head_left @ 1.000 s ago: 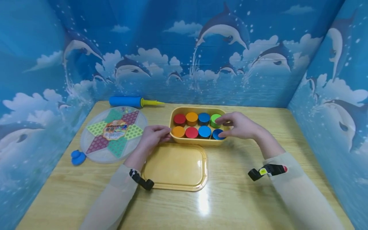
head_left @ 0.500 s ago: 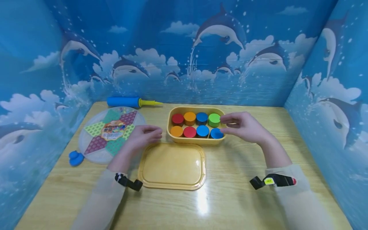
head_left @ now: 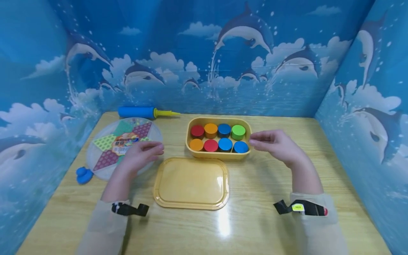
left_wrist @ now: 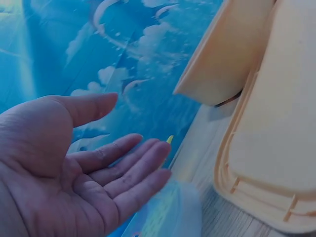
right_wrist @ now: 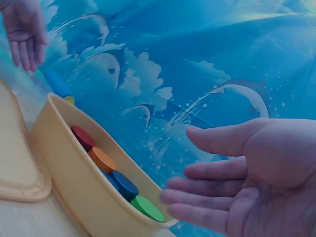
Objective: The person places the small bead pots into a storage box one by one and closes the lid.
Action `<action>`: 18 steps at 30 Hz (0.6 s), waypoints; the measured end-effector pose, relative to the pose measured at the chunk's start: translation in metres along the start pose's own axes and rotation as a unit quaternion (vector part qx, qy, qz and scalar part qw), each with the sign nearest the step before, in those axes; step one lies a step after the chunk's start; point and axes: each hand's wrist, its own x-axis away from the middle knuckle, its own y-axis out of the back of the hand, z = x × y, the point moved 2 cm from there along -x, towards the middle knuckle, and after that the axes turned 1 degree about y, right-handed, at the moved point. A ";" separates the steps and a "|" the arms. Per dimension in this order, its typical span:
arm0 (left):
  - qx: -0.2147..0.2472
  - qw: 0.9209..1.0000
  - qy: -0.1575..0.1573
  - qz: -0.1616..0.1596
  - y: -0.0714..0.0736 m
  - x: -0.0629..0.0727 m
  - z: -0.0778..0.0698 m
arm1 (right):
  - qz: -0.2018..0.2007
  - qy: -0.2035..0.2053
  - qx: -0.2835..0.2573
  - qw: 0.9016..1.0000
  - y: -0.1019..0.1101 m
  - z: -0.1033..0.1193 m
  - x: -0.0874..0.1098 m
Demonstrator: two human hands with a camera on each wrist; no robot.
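A yellow plastic box (head_left: pixel 218 154) stands at the back middle of the table, holding two rows of round, coloured pieces, among them a green one (head_left: pixel 238 131), a red one (head_left: pixel 210 145) and an orange one (head_left: pixel 196 145). Its flat yellow lid (head_left: pixel 192 183) lies in front of it. My left hand (head_left: pixel 139 154) hovers over the round game board, palm turned inward and fingers relaxed, holding nothing. My right hand (head_left: pixel 276 144) is just right of the box, its fingertips close to the rim. The right wrist view shows that palm (right_wrist: pixel 276 173) bare, with fingers loosely extended.
The round Chinese checkers board (head_left: pixel 103 161) lies at the left, partly covered by my left hand. Behind it is a blue hand pump (head_left: pixel 136 112) with a yellow nozzle. A small blue object (head_left: pixel 84 175) sits near the left edge. Dolphin-printed curtains (head_left: pixel 204 53) enclose the table.
My left hand has let go of the box's left end and moved left over the board. My right hand has drawn back rightward from the pieces to beside the rim.
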 end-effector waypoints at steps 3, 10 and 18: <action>-0.004 1.000 0.003 0.001 0.004 0.005 0.004 | 0.036 -0.021 -0.045 0.998 -0.006 -0.006 0.004; -0.020 0.998 0.053 0.004 0.008 0.019 0.017 | 0.060 -0.059 -0.114 0.990 -0.027 -0.019 0.015; -0.018 0.996 0.081 -0.010 0.010 0.033 0.030 | 0.077 -0.090 -0.188 0.975 -0.057 -0.038 0.017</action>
